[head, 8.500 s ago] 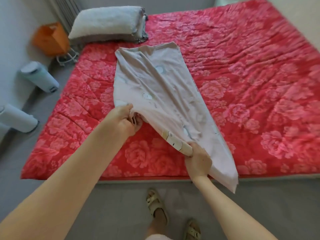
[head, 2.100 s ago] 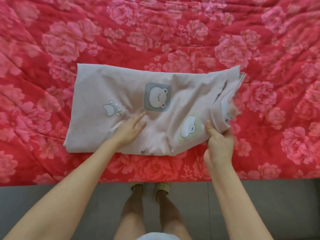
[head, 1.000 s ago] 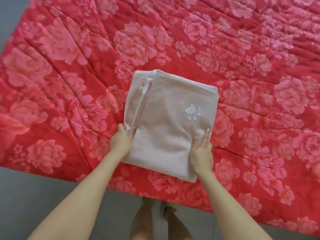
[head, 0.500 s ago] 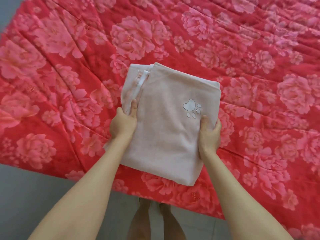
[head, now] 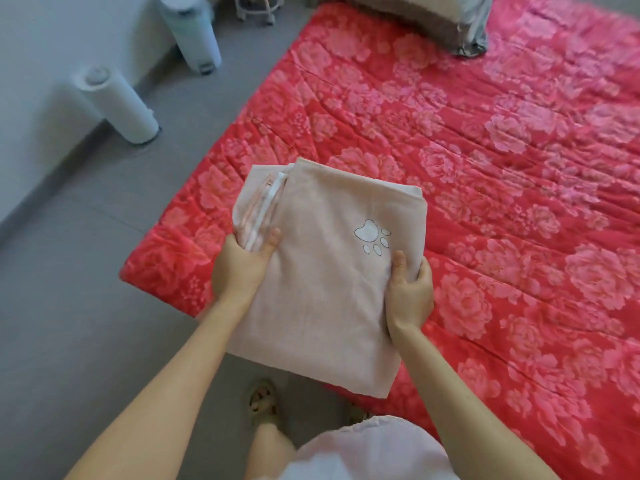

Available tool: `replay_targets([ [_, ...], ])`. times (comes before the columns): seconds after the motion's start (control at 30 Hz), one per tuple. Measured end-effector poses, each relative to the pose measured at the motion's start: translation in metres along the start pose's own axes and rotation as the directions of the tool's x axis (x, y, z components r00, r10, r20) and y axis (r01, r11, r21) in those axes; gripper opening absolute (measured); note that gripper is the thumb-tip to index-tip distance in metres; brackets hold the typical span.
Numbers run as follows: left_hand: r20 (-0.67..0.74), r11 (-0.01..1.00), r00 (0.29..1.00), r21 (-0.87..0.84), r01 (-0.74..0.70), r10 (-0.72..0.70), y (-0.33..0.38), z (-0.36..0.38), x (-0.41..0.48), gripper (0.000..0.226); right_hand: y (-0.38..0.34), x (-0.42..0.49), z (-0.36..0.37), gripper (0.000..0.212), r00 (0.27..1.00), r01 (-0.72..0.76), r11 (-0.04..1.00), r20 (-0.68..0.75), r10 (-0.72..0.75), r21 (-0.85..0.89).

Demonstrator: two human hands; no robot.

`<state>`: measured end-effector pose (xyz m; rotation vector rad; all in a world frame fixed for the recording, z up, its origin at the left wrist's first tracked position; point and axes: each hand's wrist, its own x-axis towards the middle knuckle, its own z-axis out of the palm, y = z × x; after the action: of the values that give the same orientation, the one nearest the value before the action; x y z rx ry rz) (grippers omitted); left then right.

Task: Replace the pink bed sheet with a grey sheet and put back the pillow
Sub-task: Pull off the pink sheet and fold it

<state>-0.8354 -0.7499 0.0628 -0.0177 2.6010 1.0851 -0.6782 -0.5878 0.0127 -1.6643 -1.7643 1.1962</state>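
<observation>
Careful here: the folded pale-pink cotton sheet with the paw-print motif (head: 322,282) is held only at its two sides, and its near corner droops unsupported toward five o'clock, over the floor. If either grip slackens, I'd judge the stacked white-edged layers showing at its ten o'clock corner would slide out and the whole fold would open. The left hand (head: 242,268) clamps the bundle's nine o'clock edge, thumb on top beside those layers, fingers hidden beneath. The right hand (head: 408,292) grips the three o'clock edge, thumb on top near the paw print. The bundle hangs between both hands, above the corner of the red floral quilted bedding (head: 502,150). The grey pillow (head: 408,12) lies well apart at one o'clock.
</observation>
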Motion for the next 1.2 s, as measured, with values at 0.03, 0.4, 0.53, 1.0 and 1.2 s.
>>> replay_targets([
  [0.03,-0.019,1.000,1.000,-0.025,0.003,-0.004,-0.002,-0.022,0.010,0.069,-0.021,-0.009,0.013,0.056,0.999,0.030,1.000,0.022,-0.030,0.002],
  [0.4,-0.164,0.978,0.974,-0.112,-0.176,0.157,-0.018,-0.308,0.155,0.067,-0.251,-0.157,0.196,0.051,0.958,0.266,0.958,0.077,-0.275,0.105],
  [0.53,-0.186,0.959,0.951,-0.094,-0.267,0.246,-0.009,-0.389,0.227,0.067,-0.324,-0.194,0.253,0.040,0.951,0.303,0.944,0.015,-0.308,0.132],
  [1.0,-0.090,0.948,0.945,-0.022,-0.318,0.315,0.029,-0.487,0.520,0.061,-0.493,-0.147,0.502,0.042,0.953,0.304,0.942,-0.030,-0.303,0.144],
  [1.2,-0.073,0.951,0.948,0.043,-0.307,0.309,0.065,-0.518,0.663,0.061,-0.578,-0.107,0.609,0.039,0.966,0.258,0.959,0.001,-0.260,0.119],
])
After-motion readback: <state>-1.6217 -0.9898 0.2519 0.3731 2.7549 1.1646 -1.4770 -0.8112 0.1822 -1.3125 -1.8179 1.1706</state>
